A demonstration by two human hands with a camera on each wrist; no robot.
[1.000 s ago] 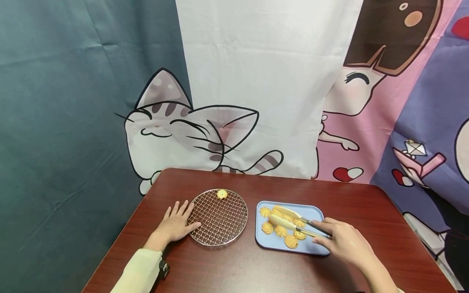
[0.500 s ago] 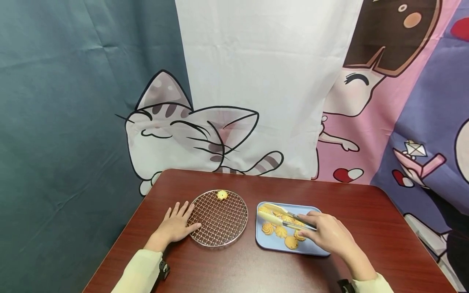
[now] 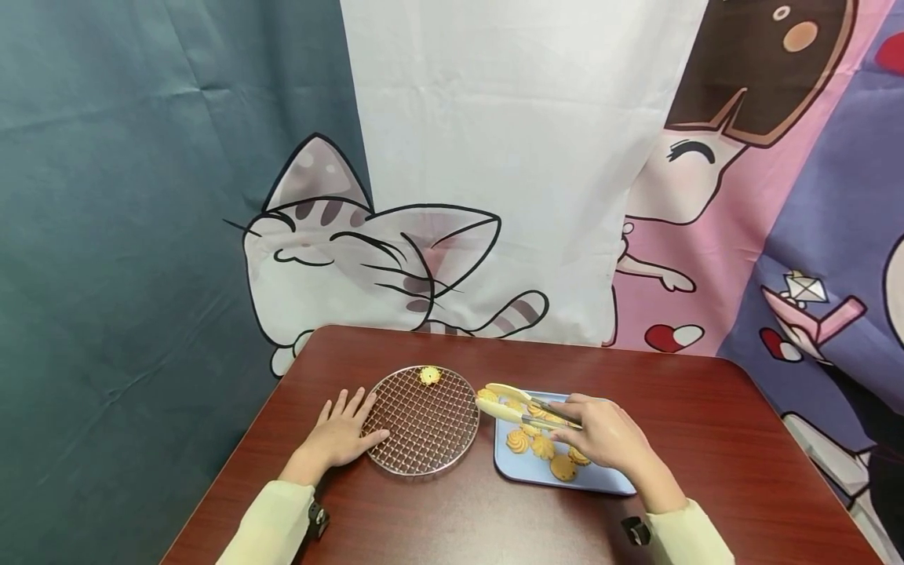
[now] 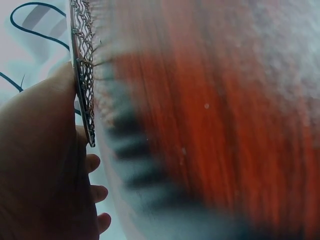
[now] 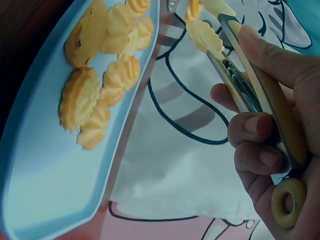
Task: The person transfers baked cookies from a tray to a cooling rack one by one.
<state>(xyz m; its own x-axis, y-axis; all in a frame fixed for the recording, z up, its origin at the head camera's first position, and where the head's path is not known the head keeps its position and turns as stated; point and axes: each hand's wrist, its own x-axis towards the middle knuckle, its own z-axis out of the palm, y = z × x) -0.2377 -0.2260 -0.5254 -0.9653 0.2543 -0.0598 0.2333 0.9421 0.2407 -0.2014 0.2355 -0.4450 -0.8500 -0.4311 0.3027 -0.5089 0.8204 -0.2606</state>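
Note:
My right hand (image 3: 607,435) grips a pair of tongs (image 5: 270,95) with cream-coloured tips. Between those tips a piped butter cookie (image 3: 486,394) is pinched, held over the left edge of the blue tray (image 3: 526,475). Several more cookies (image 3: 542,447) lie in the tray, some swirled and one round and flat (image 3: 563,468). Fingers spread, my left hand (image 3: 335,435) rests at the left rim of a round wire rack (image 3: 424,428); its thumb reaches over the mesh. One small flower-shaped cookie (image 3: 429,375) sits at the rack's far edge.
Everything stands on a dark red wooden table (image 3: 452,518). A printed cloth backdrop (image 3: 523,157) with a cartoon cat hangs right behind its far edge. The rack and the tray are side by side with a narrow gap between them.
My right hand has moved left across the tray, carrying the tongs with the cookie towards the rack. My left hand, rack and tray have stayed in place.

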